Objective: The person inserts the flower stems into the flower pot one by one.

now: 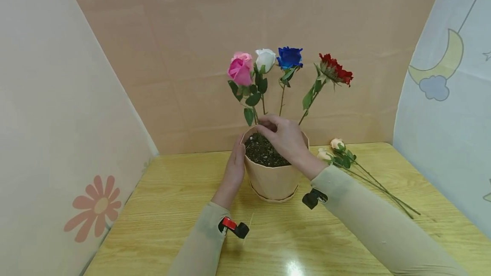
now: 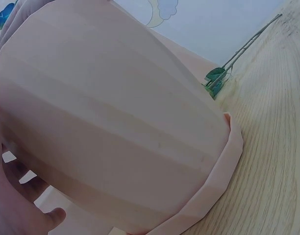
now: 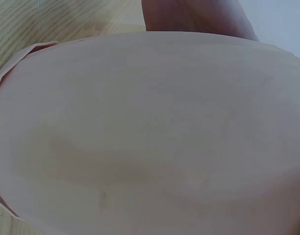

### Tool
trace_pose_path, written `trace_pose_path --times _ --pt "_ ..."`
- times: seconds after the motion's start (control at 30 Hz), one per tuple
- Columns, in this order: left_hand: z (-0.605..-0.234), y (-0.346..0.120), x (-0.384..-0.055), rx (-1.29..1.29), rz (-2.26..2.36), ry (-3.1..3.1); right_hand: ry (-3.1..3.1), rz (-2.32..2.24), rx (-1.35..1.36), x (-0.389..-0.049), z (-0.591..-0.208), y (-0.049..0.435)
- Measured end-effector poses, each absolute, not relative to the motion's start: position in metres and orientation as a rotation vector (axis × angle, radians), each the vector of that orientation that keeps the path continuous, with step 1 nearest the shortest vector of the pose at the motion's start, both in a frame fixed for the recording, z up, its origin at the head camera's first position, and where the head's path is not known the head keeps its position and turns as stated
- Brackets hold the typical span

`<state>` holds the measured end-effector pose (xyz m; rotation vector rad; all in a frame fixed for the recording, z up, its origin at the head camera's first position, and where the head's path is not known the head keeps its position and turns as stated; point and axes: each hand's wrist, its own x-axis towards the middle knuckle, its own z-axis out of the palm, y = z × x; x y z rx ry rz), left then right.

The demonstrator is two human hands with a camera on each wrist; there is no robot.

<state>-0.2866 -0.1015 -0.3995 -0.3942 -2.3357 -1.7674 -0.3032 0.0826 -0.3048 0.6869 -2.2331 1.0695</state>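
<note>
At centre, the left hand (image 1: 234, 166) presses, fingers spread, against the beige faceted pot (image 1: 274, 181); the right hand (image 1: 285, 137) seems to pinch a thin green stem (image 1: 255, 115), partly hidden. Pink roses (image 1: 240, 70), a white rose (image 1: 265, 59), a blue rose (image 1: 290, 58) and a dark-red flower (image 1: 337, 71) stand there; two peach roses (image 1: 337, 144) lie right, not yet potted.

Long beige sleeves (image 1: 372, 216), black wrist cameras (image 1: 308, 200) (red piece (image 1: 229, 223) at left)
</note>
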Motion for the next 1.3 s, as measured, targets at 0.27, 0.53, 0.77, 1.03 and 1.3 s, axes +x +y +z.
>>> trace_pose_path --times 0.27,0.53,0.77,1.03,1.3 --pt "-0.399 -0.1007 -0.2847 -0.376 -1.757 -2.335 -2.191 1.12 0.629 -0.3007 -0.3023 0.0858" --pt "-0.3986 -0.1001 -0.284 -0.398 -1.759 -2.323 -2.315 0.948 0.666 -0.3006 -0.3025 0.0859" --pt "-0.3996 -0.1017 -0.2842 -0.385 -1.767 -2.321 -2.378 0.924 0.665 -0.3005 -0.3003 0.0836" --pt "-0.4015 -0.1042 -0.2832 -0.388 -1.795 -2.314 -2.448 0.963 0.651 -0.304 -0.3027 0.081" --pt "-0.4 -0.1037 -0.2844 -0.372 -1.791 -2.336 -2.442 1.008 0.618 -0.3047 -0.3037 0.0822"
